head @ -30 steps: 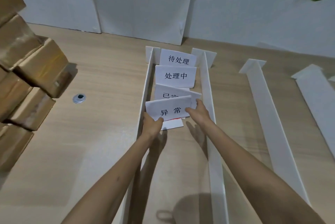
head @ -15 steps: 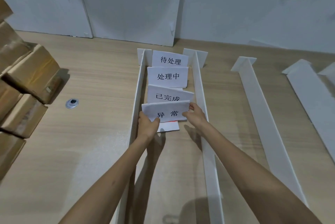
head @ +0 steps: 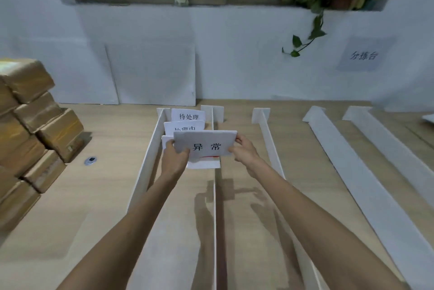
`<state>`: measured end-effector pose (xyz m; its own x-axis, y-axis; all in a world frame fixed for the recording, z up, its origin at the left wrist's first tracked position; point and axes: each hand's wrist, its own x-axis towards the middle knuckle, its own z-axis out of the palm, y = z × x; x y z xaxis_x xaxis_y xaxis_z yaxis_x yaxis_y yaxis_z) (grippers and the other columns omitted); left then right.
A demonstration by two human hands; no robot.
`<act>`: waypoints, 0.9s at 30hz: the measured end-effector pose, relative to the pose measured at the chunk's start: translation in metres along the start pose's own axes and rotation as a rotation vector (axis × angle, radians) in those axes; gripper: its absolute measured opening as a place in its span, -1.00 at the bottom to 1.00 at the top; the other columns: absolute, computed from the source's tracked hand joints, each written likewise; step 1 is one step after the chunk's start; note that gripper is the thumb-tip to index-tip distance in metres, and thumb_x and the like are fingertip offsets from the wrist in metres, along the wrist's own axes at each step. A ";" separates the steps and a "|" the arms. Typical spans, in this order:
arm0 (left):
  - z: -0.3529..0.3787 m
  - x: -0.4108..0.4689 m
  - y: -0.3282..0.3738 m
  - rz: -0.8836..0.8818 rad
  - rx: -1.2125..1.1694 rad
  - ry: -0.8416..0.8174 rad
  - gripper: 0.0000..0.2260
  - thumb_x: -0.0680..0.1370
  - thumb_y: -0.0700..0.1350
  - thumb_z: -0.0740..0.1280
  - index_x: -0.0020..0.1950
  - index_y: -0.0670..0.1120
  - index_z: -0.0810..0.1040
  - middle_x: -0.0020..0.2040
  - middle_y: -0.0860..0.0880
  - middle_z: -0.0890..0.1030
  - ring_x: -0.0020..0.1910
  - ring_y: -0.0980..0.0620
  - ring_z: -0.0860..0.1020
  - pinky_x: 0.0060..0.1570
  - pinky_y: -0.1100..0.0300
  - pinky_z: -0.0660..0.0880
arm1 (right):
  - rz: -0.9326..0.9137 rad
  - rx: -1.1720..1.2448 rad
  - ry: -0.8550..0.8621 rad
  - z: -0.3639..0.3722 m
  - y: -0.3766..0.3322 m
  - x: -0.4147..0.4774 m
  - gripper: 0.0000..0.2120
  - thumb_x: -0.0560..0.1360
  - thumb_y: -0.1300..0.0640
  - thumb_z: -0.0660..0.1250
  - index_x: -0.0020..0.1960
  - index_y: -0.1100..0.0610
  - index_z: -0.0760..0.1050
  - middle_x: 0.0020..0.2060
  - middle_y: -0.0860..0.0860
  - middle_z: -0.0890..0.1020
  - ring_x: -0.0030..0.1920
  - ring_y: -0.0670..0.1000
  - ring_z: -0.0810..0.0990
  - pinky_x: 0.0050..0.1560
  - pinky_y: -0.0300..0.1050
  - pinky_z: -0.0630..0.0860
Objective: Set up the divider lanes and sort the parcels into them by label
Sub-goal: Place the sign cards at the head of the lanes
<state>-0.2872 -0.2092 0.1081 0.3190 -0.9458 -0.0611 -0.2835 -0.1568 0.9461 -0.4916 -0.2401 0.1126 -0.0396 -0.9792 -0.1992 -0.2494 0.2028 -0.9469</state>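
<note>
Raised since a second ago: "异常" label card, 12 o'clock, held aloft, pinched at both ends by left hand and right hand. Undistributed in first lane: other label cards. Unsorted, 9 o'clock: cardboard parcels.

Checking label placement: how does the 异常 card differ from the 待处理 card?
The 异常 card is held by the left hand and right hand; the 待处理 card stands untouched. The 异常 card is nearest, crossing the divider; the 待处理 card is farthest, inside the lane. Both: white, black characters.
</note>
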 end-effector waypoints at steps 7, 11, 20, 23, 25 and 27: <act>0.103 -0.104 0.063 0.087 0.019 -0.081 -0.57 0.59 -0.15 0.28 0.45 -0.11 0.32 0.35 -0.10 0.48 0.24 -0.12 0.48 0.21 0.04 0.43 | -0.068 0.008 0.137 -0.158 0.025 -0.087 -0.51 0.48 0.17 0.31 0.39 -0.02 0.40 0.27 -0.12 0.50 0.23 -0.03 0.50 0.13 -0.08 0.52; 0.174 -0.147 0.091 0.152 0.020 -0.185 -0.58 0.59 -0.15 0.26 0.45 -0.14 0.32 0.30 -0.09 0.48 0.21 -0.07 0.48 0.13 0.12 0.38 | -0.034 0.047 0.226 -0.245 0.048 -0.118 -0.49 0.47 0.20 0.31 0.40 -0.03 0.35 0.30 -0.13 0.46 0.27 -0.03 0.46 0.26 0.02 0.48; 0.346 -0.188 0.142 0.214 0.034 -0.379 -0.58 0.54 -0.12 0.27 0.39 -0.15 0.39 0.20 -0.06 0.53 0.15 -0.09 0.52 0.07 0.12 0.42 | -0.033 0.076 0.426 -0.414 0.098 -0.144 -0.55 0.47 0.16 0.36 0.34 -0.01 0.38 0.25 -0.12 0.50 0.23 -0.04 0.50 0.08 -0.10 0.52; 0.406 -0.187 0.156 0.204 -0.004 -0.413 -0.55 0.56 -0.15 0.27 0.45 -0.15 0.34 0.20 -0.02 0.50 0.15 -0.06 0.51 0.10 0.13 0.42 | -0.016 0.073 0.456 -0.468 0.109 -0.133 -0.52 0.48 0.15 0.36 0.37 -0.01 0.36 0.26 -0.06 0.51 0.23 0.01 0.51 0.02 -0.13 0.49; 0.444 -0.184 0.166 0.195 -0.017 -0.433 -0.55 0.58 -0.19 0.26 0.46 -0.16 0.31 0.20 -0.03 0.50 0.11 -0.04 0.50 0.06 0.16 0.40 | 0.006 0.061 0.464 -0.501 0.116 -0.120 -0.47 0.47 0.15 0.35 0.41 -0.04 0.34 0.28 0.00 0.51 0.22 0.03 0.53 0.08 -0.08 0.50; 0.476 -0.181 0.174 0.185 -0.023 -0.453 -0.54 0.57 -0.17 0.26 0.48 -0.14 0.31 0.29 -0.08 0.51 0.18 -0.07 0.52 0.13 0.10 0.45 | 0.022 0.067 0.469 -0.532 0.121 -0.109 -0.48 0.50 0.17 0.33 0.42 -0.07 0.32 0.27 0.03 0.52 0.19 0.02 0.54 0.01 -0.08 0.52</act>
<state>-0.8250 -0.2003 0.1321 -0.1618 -0.9866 -0.0188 -0.2768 0.0271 0.9606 -1.0322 -0.1154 0.1538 -0.4807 -0.8713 -0.0984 -0.1809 0.2083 -0.9612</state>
